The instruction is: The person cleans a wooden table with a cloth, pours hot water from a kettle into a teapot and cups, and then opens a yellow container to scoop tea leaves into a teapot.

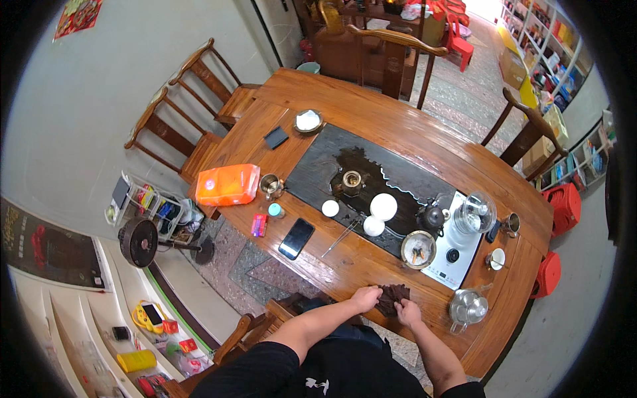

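A dark brown cloth (389, 299) is bunched at the near edge of the wooden table (343, 268). My left hand (366, 299) pinches its left side, and my right hand (408, 312) grips its right side. Beyond the cloth, a round ashtray (408, 245) holds cigarette butts. The silver electric tea stove (438, 272) lies to the right of the ashtray. A glass kettle with a lid (467, 309) stands on the table to the right of my right hand. Metal tongs (341, 238) lie beyond my left hand, at the edge of the dark tea tray (311, 169).
Water wets the tray around a small glass pot (352, 182), white cups (383, 206) and a dark teapot (431, 218). A phone (296, 239), an orange bag (227, 185) and a metal cup (270, 186) sit leftward. Wooden chairs (164, 129) and a fan (138, 243) stand around the table.
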### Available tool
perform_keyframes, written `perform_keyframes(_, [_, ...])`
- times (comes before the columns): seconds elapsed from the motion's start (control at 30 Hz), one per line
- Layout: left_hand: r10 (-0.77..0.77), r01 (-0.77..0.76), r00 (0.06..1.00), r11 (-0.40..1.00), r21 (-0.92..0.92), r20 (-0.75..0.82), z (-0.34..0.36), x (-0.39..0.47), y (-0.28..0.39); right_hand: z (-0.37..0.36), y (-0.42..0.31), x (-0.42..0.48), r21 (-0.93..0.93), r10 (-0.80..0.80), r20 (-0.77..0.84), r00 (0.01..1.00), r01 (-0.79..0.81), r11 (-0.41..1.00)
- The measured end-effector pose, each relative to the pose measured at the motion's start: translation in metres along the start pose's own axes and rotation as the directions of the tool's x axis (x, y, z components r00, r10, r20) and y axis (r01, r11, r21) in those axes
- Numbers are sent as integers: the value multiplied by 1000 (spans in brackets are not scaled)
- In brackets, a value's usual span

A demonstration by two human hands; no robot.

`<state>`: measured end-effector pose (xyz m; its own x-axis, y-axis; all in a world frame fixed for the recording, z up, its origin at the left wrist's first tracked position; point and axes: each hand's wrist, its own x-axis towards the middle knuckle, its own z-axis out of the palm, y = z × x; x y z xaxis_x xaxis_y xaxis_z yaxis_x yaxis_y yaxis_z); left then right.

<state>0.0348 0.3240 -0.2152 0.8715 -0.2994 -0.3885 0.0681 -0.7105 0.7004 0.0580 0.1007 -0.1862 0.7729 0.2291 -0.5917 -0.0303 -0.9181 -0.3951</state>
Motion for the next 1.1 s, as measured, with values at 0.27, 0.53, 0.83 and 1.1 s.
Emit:
perform_keyframes(0.27, [-17,-15,981,987,-160,-195,-38,-16,-33,0,26,2,278,-86,-259,962,160,947])
perform_keyframes(0.53, [-244,226,965,960,-164,-97,-78,-36,-57,30,28,-25,292,193,-253,948,-115,949])
perform_keyframes(0.83, [-1,-158,878,943,293,478,-150,-31,0,-12,-2,-90,829,298,-318,900,111,548])
perform_keyframes(1.1, [520,-485,649,845,-225,555,-159,0,138,-109,-93,-135,877,-140,-169,976,214,430])
